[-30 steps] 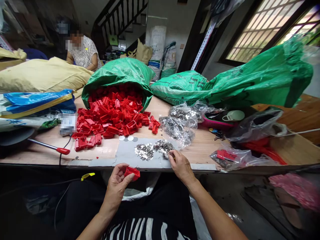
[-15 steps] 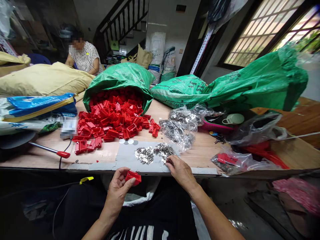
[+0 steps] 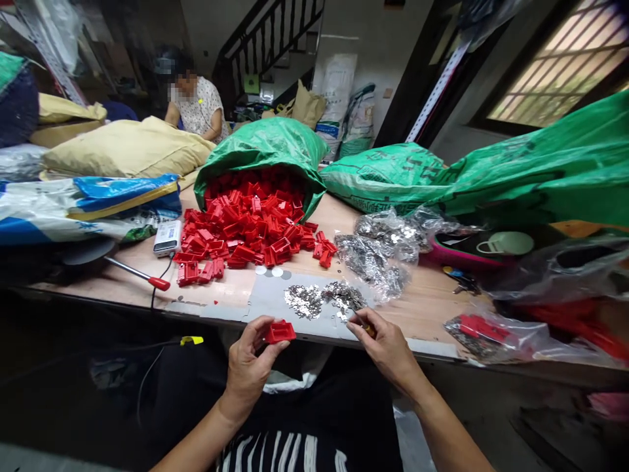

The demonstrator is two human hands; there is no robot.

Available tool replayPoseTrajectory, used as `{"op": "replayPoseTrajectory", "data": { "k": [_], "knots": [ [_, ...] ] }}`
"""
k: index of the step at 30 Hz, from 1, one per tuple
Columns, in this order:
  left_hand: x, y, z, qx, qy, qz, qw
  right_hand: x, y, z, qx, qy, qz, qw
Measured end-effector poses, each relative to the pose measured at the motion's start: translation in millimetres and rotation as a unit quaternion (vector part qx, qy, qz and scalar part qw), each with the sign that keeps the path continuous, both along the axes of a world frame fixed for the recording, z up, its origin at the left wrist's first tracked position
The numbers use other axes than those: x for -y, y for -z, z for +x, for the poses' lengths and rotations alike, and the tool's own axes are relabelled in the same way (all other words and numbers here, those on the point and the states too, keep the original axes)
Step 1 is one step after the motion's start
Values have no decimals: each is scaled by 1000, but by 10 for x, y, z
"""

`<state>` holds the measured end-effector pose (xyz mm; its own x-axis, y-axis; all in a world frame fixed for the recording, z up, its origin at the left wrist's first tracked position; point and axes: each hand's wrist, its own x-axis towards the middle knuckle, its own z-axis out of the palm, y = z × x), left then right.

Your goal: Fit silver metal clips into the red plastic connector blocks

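Observation:
A small red plastic housing [image 3: 280, 332], shaped like an open rectangular box, is pinched between the thumb and fingers of my left hand [image 3: 249, 360], just off the table's front edge. My right hand [image 3: 388, 351] is closed around a small yellow-handled tool [image 3: 368, 330]; its thin dark shaft points up and left, and the fingers hide much of it. Right beside those fingertips lies a pile of small dark metal pieces [image 3: 341, 295]. A brighter pile of silver metal pieces [image 3: 302, 301] adjoins it on a grey sheet [image 3: 265, 305].
Red housings [image 3: 236, 226] spill from a green sack [image 3: 270, 141]. Bags of metal pieces [image 3: 376, 262] lie to the right, near a pink-rimmed tray [image 3: 442, 252] with a cup [image 3: 511, 242]. A red-tipped lever [image 3: 160, 283] juts out at left. Another person [image 3: 201, 108] sits behind.
My view has swung left. The yellow-handled tool now shows in my right hand, whose fingers have drawn back slightly from the dark pile. My left hand still holds the red housing, now turned more level.

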<state>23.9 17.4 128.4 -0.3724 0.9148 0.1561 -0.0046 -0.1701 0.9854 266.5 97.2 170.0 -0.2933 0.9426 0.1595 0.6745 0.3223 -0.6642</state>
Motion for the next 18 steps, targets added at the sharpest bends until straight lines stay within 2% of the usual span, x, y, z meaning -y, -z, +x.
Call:
{"op": "replayPoseTrajectory", "data": {
  "k": [4,9,13,18],
  "knots": [
    [28,-55,-1,-102,-14,23,994,160,-113,-361,-63,-62,-26,996],
    [57,-150,-14,-139,-2,53,989,267,-114,-740,-68,-149,19,986],
    [80,-163,-23,-162,6,86,983,236,-68,-817,-41,-198,58,978],
    [109,-142,-8,-145,-1,82,986,218,-107,-822,-53,-220,34,974]
  ]
}}
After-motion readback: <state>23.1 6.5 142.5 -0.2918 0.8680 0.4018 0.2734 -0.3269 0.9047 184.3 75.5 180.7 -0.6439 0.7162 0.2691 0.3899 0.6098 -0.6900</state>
